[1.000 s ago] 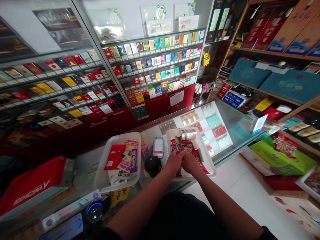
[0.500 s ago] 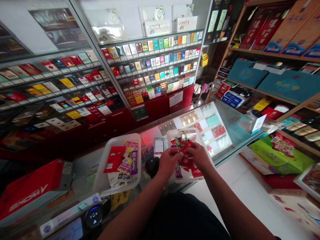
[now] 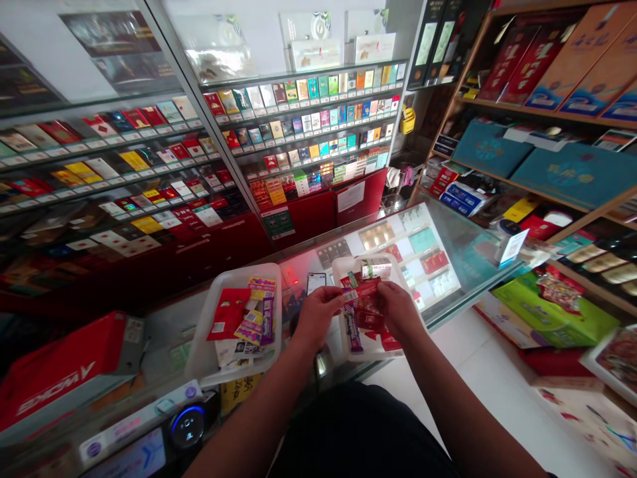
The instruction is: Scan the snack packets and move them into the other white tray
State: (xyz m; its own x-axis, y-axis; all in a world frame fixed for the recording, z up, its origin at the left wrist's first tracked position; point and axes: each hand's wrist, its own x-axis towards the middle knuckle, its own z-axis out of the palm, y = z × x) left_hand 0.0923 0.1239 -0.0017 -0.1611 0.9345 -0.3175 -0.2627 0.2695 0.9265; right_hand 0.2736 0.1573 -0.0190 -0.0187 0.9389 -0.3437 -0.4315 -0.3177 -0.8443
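Observation:
A small red snack packet [image 3: 365, 290] is stretched level between my two hands, above the right-hand white plastic tub [image 3: 341, 348]. My left hand [image 3: 318, 315] pinches its left end, where a pale label shows. At the other end, my right hand [image 3: 398, 309] grips with closed fingers. Below them in the tub lie a purple wrapped bar [image 3: 353, 332], red packets and a white-and-green box [image 3: 377, 268]. The left-hand white tub [image 3: 202, 332] holds a red packet [image 3: 229, 312], yellow-and-purple packets and a purple bar [image 3: 267, 320]. A phone [image 3: 316, 281] lies between the tubs, partly behind my left hand.
The tubs stand on a glass display counter [image 3: 462, 265]. A red box [image 3: 74, 372] and a device with a lit round dial [image 3: 188, 427] are at the left. Cigarette shelves [image 3: 308, 126] line the back wall; a green box [image 3: 562, 312] sits at the right.
My hands have moved apart, drawing the red packet out level. My left hand has shifted left and now covers most of the dark round object beside the phone.

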